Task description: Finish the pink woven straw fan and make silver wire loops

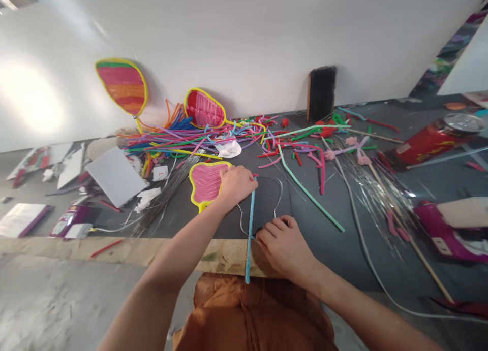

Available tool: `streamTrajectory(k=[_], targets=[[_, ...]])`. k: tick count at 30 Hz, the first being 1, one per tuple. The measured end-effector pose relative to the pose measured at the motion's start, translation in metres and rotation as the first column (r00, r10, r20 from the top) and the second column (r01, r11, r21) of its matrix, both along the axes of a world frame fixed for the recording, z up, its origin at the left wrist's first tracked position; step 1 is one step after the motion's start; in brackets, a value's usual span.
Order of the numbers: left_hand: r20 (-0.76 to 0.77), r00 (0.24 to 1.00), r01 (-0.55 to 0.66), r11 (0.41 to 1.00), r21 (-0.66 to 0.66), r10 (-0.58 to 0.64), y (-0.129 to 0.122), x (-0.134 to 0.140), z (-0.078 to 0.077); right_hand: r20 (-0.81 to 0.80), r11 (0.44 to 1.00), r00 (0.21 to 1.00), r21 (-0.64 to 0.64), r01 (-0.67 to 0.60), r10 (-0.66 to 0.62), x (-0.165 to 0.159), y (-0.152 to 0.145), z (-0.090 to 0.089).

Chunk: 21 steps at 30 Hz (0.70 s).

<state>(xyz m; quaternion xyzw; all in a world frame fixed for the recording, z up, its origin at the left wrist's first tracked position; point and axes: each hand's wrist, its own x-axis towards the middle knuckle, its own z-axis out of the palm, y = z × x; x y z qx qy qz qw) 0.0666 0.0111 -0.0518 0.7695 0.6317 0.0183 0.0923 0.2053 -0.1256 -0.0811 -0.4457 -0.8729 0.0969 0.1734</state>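
Beside right hand point(284, 244), blue strip point(250, 216)

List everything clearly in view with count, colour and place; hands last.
Wall: one, white, back.
Tabletop: one, dark grey, middle.
Floor: one, grey, front.
Paper strip: one, tan, front edge.
Fuzzy strands: many, mixed, mostly mid-back.
Long strand: one, light blue, front centre.
Shaped wire: one, silvery, centre.
Yellow-rimmed panels: three, pink to orange, two at wall, one centre.
Phone: one, black, against wall.
Can: one, red, right.
Thin wires: many, silvery, both sides.
Wooden sticks: at least two, tan, right.
Unclear items: at least three, purple and white, both sides.
Cards: several, white, left.
Crumpled scraps: several, white, left.
Clothing: one garment, brown, front.
Left hand: one, bare, at long strand.
Right hand: one, bare, at shaped wire.
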Motion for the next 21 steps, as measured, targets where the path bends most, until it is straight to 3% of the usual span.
streamTrajectory(k=[9, 13, 21], targets=[[0.089, 0.993, -0.081, 0.995, 0.061, 0.075, -0.002, -0.005, -0.003, 0.008, 1.0, 1.0, 0.008, 0.004, -0.004, -0.001, 0.0, -0.004], [0.117, 0.991, -0.071, 0.997, 0.0, 0.071, -0.001, -0.006, -0.002, 0.014, 1.0, 1.0, -0.004, 0.003, -0.003, -0.001, 0.0, -0.005], [0.086, 0.993, 0.095, 0.984, -0.153, -0.083, 0.015, -0.004, 0.003, 0.029, 1.0, 1.0, 0.018, -0.003, 0.002, -0.001, 0.0, 0.001]])
